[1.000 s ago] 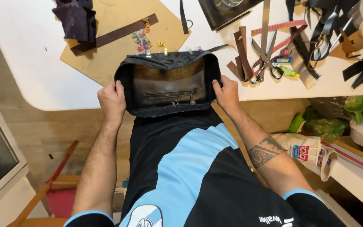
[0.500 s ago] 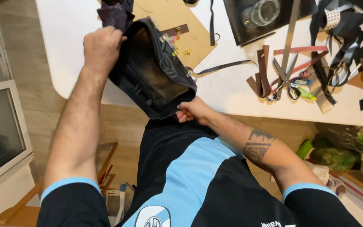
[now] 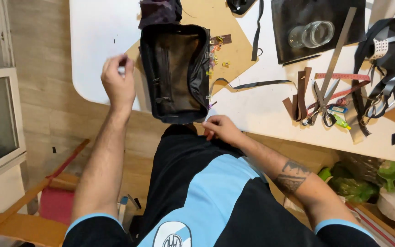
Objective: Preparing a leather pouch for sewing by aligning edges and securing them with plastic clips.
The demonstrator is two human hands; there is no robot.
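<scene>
A black leather bag (image 3: pixel 175 73) lies open-side up on the white worktop (image 3: pixel 97 41), its near end hanging a little over the edge. The left hand (image 3: pixel 119 83) hovers just left of the bag, fingers (image 3: pixel 115 64) curled loosely together with the thumb close to them; whether they pinch anything small is hard to tell. The right hand (image 3: pixel 222 129) sits at the worktop edge just below the bag's near right corner, fingers bent and pressed together, close to the bag. Farther right of those fingers lie brown leather strips (image 3: pixel 298 98), scissors (image 3: pixel 321 107) and a metal ruler (image 3: pixel 339 48).
</scene>
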